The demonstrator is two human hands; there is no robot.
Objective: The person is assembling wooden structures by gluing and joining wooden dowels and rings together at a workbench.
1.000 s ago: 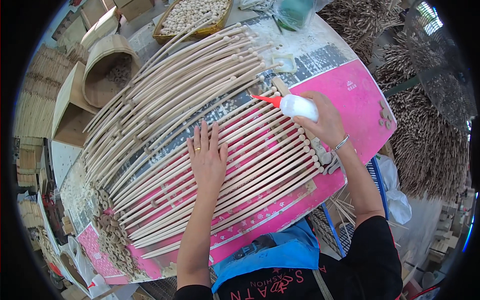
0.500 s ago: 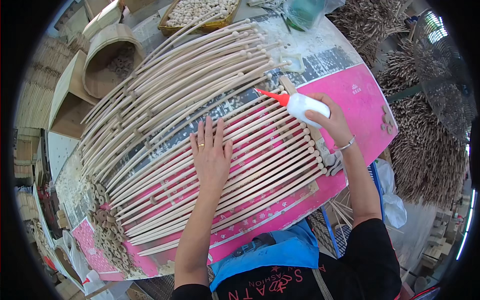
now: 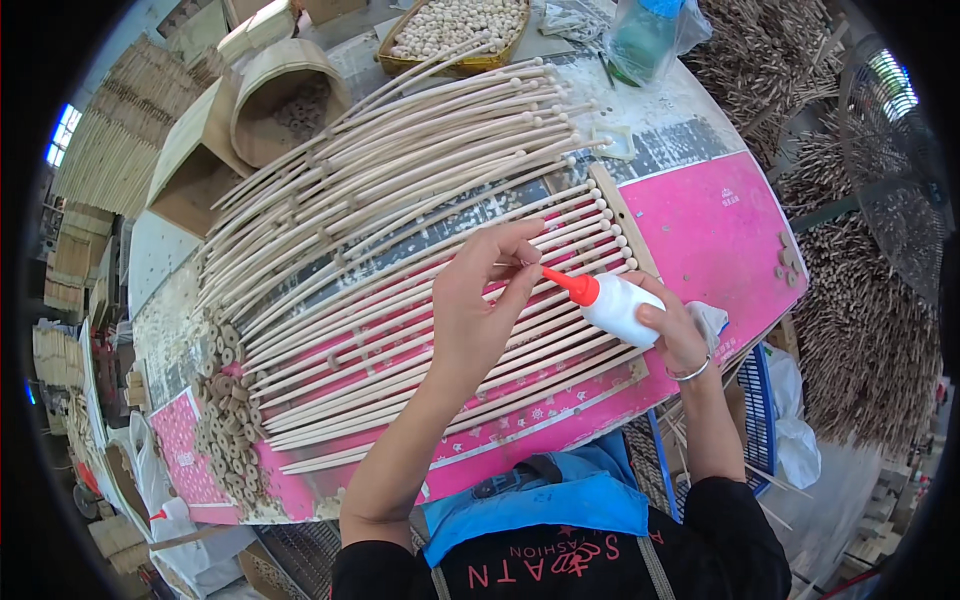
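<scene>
My right hand (image 3: 675, 330) is wrapped round a white squeeze bottle (image 3: 622, 310) with a red pointed nozzle (image 3: 570, 284), tilted so that the nozzle aims left. Right by the tip, thumb and index finger of my left hand (image 3: 478, 295) are pinched together; a thin sliver seems to show there, too small to name. Both hands are above a row of pale wooden sticks (image 3: 400, 345), each with a round bead at its right end. These beads (image 3: 613, 241) line up against a wooden strip (image 3: 622, 215).
More beaded sticks (image 3: 400, 150) lie in a heap behind the row. Wooden rings (image 3: 225, 440) are piled at the left. A yellow basket of beads (image 3: 455, 65), a wooden barrel (image 3: 285, 85) and a green bottle (image 3: 640, 45) stand at the back. A fan (image 3: 890, 160) is at right.
My left hand has lifted off the sticks, moved right and closed to a pinch at the nozzle tip. The bottle in my right hand has come down nearer to me. The whole view has shifted slightly.
</scene>
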